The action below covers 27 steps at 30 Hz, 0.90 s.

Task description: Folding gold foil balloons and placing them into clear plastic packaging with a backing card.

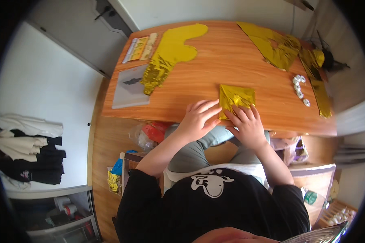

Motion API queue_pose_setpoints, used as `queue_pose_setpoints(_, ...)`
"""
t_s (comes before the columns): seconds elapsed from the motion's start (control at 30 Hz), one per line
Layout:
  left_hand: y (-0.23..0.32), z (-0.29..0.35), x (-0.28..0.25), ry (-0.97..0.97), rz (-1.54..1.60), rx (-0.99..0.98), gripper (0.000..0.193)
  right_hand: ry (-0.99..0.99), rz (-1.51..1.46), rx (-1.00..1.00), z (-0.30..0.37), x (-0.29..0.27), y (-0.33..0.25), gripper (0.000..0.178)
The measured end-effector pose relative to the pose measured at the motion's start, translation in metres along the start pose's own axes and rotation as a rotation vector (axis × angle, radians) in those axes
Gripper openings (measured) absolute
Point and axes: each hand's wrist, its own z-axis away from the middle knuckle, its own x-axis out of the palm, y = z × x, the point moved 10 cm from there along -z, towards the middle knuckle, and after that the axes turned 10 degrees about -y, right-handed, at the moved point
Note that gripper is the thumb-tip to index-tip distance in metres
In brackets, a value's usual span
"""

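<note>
A folded square of shiny gold foil [244, 90] lies near the table's front edge, right in front of me. Fingers stretched, my left hand [198, 120] is open at the square's left edge; whether its fingertips touch the foil I cannot tell. My right hand [247, 126] is open too, its fingers spread flat on the lower part of the square and hiding some of it. Farther left lies a large flat gold foil piece [173, 47] with rounded lobes and a crinkled lower end. Another partly crumpled gold foil piece [267, 42] lies at the far right.
Several small white rolls [297, 86] and a long gold foil strip [321, 97] lie on the table's right side. At the left are a translucent grey bag [130, 89] and some flat packages [138, 48]. A dark object [332, 60] stands at the right rim.
</note>
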Motion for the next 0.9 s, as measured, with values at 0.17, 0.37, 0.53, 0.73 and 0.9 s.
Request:
queue_pose_setpoints(0.17, -0.104, -0.025, -0.099, 0.246, -0.139, -0.096, 0.036, 0.016, -0.097, 0.025, 0.012, -0.008, 0.002, 0.048)
queue_pose_setpoints(0.37, -0.301, -0.044, -0.186, 0.265, -0.437, -0.557, 0.05, 0.123, -0.113, -0.019, 0.031, -0.013, 0.006, 0.044)
queue_pose_setpoints(0.53, -0.371, -0.054, -0.177, 0.039, -0.442, -0.936, 0.082, 0.162, -0.116, -0.025, 0.036, -0.016, 0.007, 0.04)
queue_pose_setpoints(0.73, -0.374, -0.043, -0.186, 0.086, -0.283, -0.819, 0.046, 0.163, -0.1, -0.072, 0.041, -0.027, 0.006, 0.038)
queue_pose_setpoints(0.9, -0.274, -0.034, -0.237, 0.76, -0.293, -0.359, 0.028, 0.262, -0.064, 0.056, 0.072, -0.029, 0.038, 0.034)
